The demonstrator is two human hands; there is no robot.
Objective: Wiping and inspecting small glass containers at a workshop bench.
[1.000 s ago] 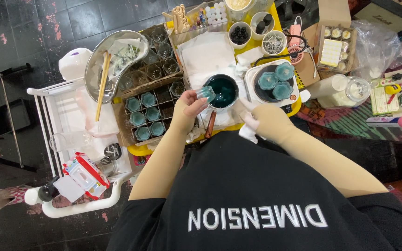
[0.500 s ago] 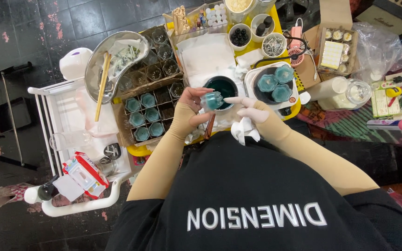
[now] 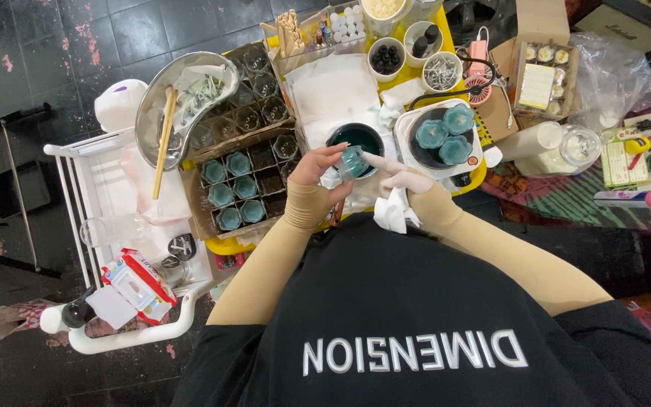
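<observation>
We see a dark tiled floor (image 3: pixel 77 30) under a crowded yellow table (image 3: pixel 469 177), with a white cart (image 3: pixel 126 226) beside it and a cardboard box (image 3: pixel 246 181) of small teal-filled glass cups on the table's edge. On the table stand a round metal tray (image 3: pixel 182 102), a white hot plate (image 3: pixel 438 139) carrying three teal cups, and a dark bowl (image 3: pixel 356 136) of teal liquid. Just in front of this bowl our left hand (image 3: pixel 318 169) closes its fingers around a small teal cup (image 3: pixel 353 160), while our right hand (image 3: pixel 397 177) touches the cup with stretched fingers and keeps a white tissue (image 3: pixel 395 211) under the palm.
</observation>
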